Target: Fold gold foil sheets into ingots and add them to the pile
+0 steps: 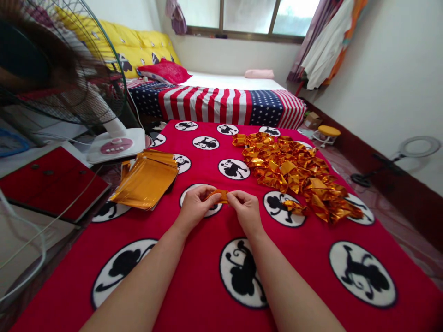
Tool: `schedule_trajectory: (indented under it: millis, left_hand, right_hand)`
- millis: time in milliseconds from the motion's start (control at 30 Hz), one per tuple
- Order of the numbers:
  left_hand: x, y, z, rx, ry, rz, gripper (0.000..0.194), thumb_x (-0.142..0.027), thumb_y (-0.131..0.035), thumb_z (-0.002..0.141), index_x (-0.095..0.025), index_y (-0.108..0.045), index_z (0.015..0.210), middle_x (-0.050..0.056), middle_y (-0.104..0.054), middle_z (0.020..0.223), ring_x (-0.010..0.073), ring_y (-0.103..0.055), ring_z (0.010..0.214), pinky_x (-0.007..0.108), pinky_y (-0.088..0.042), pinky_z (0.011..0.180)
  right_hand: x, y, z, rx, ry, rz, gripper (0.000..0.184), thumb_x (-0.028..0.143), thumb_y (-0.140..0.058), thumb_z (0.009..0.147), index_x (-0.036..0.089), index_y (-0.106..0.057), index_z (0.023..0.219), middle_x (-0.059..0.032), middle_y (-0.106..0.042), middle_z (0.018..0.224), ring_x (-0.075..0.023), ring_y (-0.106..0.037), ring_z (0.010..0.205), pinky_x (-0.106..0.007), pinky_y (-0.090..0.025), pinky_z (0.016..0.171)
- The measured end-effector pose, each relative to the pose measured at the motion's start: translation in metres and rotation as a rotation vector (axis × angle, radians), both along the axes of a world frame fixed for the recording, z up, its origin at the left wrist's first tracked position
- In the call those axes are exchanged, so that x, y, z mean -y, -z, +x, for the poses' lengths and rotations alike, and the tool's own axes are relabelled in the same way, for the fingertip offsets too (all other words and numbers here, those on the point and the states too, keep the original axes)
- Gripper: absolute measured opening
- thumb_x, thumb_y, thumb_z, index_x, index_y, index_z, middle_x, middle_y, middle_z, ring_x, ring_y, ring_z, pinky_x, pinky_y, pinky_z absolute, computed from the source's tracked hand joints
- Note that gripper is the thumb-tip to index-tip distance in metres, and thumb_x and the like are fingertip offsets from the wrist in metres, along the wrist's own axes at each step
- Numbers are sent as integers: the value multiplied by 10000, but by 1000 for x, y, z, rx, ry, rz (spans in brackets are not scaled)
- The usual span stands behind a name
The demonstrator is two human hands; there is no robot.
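Observation:
Between my two hands is a small folded piece of gold foil paper (222,196), pinched at both ends over the red cloth. My left hand (198,205) grips its left end with thumb and fingers. On the other end, my right hand (246,208) is closed the same way. To the left lies a stack of flat gold foil sheets (145,177). A large heap of folded gold foil pieces (287,161) spreads out on the right, and one small folded piece (294,207) lies apart near its front edge.
A red cloth with black monkey figures in white circles (194,286) covers the surface. At the left stand an electric fan (117,140) and a dark red panel (51,184). Beyond are a bed (214,103), a yellow stool (328,131) and a ring-shaped stand (419,146).

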State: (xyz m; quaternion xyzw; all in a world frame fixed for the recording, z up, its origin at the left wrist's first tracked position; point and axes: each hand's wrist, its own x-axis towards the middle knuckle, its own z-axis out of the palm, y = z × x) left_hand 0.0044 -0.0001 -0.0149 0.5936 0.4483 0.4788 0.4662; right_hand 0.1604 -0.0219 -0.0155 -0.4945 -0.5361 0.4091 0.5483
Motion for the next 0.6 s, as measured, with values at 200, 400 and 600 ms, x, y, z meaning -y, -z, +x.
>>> schedule_trajectory:
  millis: [200, 400, 600]
  left_hand:
    - [0, -1, 0, -54, -90, 53, 263, -384, -661, 805, -149, -698, 691, -1, -621, 527, 102, -542, 467, 186, -402, 451]
    - [1, -4, 3, -97, -89, 35, 282, -404, -647, 820, -144, -704, 727, -20, -579, 500, 68, -435, 396, 181, -313, 392]
    - [1, -4, 2, -12, -104, 36, 270, -418, -684, 796, -148, -686, 788, -32, -566, 498, 70, -464, 405, 169, -307, 387]
  right_hand:
    - [0, -1, 1, -50, 65, 10, 247, 369, -641, 793, 181, -675, 636, 12, -574, 563, -132, -505, 557, -247, -369, 545]
    - [0, -3, 2, -59, 107, 16, 255, 370, -644, 793, 182, -678, 625, 18, -563, 550, -129, -499, 546, -247, -374, 542]
    - [1, -2, 2, -43, 123, 9, 251, 380, -640, 798, 180, -704, 662, 12, -592, 565, -134, -521, 553, -245, -390, 544]
